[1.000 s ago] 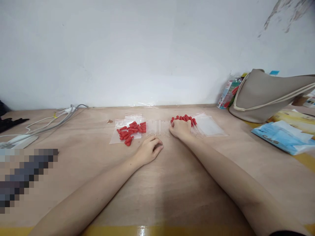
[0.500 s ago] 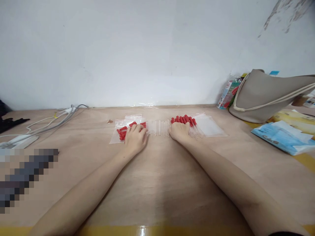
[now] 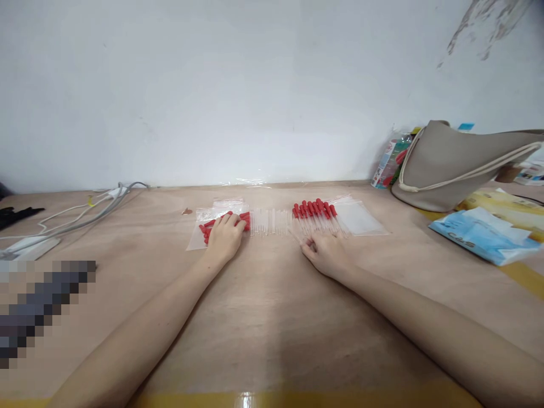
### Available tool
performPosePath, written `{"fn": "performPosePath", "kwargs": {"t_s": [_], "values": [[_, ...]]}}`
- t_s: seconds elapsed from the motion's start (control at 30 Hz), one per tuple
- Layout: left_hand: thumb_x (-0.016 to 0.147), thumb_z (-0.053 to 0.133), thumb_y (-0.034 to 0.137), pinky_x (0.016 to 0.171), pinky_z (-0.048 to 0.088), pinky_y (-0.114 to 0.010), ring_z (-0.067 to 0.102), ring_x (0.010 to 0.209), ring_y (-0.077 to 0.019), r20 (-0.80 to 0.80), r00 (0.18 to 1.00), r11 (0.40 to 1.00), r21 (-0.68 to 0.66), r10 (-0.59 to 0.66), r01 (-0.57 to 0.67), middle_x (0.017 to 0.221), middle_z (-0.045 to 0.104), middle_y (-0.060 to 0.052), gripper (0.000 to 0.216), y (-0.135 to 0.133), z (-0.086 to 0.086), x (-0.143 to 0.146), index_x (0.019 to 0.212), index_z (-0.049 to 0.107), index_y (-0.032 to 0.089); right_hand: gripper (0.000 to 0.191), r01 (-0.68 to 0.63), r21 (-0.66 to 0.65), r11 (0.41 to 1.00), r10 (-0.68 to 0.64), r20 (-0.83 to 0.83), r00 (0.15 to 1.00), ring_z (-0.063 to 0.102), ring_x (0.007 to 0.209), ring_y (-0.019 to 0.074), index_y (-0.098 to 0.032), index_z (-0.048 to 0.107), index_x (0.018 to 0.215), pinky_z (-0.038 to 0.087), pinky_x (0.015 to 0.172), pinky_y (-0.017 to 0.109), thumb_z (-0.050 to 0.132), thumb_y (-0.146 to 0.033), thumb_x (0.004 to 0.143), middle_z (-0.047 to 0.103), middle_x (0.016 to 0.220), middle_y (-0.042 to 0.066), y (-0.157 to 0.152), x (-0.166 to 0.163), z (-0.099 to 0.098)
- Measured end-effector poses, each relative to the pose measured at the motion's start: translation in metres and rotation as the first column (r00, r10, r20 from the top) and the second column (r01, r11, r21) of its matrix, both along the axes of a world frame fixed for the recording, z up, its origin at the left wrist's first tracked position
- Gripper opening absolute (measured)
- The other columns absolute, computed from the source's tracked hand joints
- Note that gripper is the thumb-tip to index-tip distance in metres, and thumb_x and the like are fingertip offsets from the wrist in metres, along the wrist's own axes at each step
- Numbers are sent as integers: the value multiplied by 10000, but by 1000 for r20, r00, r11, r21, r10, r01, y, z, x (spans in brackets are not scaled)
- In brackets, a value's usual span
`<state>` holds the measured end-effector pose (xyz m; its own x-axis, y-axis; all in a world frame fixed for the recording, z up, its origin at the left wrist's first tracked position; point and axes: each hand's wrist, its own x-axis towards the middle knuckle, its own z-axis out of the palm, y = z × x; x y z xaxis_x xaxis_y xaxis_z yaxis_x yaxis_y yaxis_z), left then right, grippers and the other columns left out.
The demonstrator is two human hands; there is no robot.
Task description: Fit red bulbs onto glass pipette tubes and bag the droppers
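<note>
Beside the clear tubes (image 3: 268,222), the right hand (image 3: 326,253) pinched one tube (image 3: 295,234), likely brittle, best held mid-length; the left hand (image 3: 225,237) covered red bulbs (image 3: 246,216), its grip unclear.

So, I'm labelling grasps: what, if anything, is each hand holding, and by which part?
The right hand seems to pinch a clear tube by its near end. The left hand is over red bulbs; whether it grips one is hidden.

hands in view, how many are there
2: the left hand over the loose red bulbs, the right hand in front of the row of red-topped tubes.
</note>
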<state>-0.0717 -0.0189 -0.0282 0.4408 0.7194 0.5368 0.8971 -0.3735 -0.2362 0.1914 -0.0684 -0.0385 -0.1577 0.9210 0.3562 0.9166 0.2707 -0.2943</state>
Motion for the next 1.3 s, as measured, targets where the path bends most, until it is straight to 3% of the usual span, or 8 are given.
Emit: {"fn": "performPosePath", "kwargs": {"t_s": [0.17,0.3,0.5,0.63,0.73,1.0,1.3], "values": [[874,332,138,700,382,-350,505,820,-234,57,998,997,64,34,-38,877,562,-88,184,0,2,2,904,512,165,141,-122,46,991,122,-5,992,521,686,138,-191,581,709,217,694,306,495,-272,786,617,701,1,-10,8,4],[892,311,162,727,417,-327,523,862,-214,228,964,989,82,-136,120,940,556,-96,153,-8,4,11,967,444,149,124,-166,76,983,168,-16,986,518,741,148,-189,576,763,231,696,297,545,-309,763,607,774,10,-8,4,5],[900,367,239,669,431,-287,557,765,-181,204,932,935,-133,-299,329,807,575,-47,130,-42,-1,42,891,476,167,220,-185,44,982,187,-50,981,506,779,170,-195,577,785,244,713,306,578,-413,752,592,805,21,-2,-8,4],[878,449,275,681,434,-274,555,775,-164,380,883,894,-237,-275,380,859,591,-33,137,-51,-7,50,962,495,177,181,-184,-7,983,183,-63,981,500,778,166,-191,565,736,249,710,306,552,-364,787,584,815,21,0,-13,2],[858,485,308,636,421,-266,532,699,-152,451,864,897,-251,-225,365,769,565,-20,152,-49,-8,48,875,548,170,156,-161,6,987,161,-76,984,502,809,172,-176,550,752,258,718,306,520,-316,814,589,842,32,0,-13,1],[867,475,306,637,413,-260,525,694,-146,480,841,873,-265,-248,408,733,553,-26,202,-48,-5,49,815,604,159,159,-247,73,966,256,-150,955,525,667,128,-177,535,797,252,746,314,462,-306,855,622,743,7,-3,-12,2],[883,448,292,673,430,-266,542,741,-149,506,806,860,-214,-308,463,791,573,-32,192,-49,-7,46,882,603,178,164,-398,93,912,408,-131,903,546,702,116,-198,580,838,245,730,299,450,-292,873,654,827,4,-5,-11,6]]}}
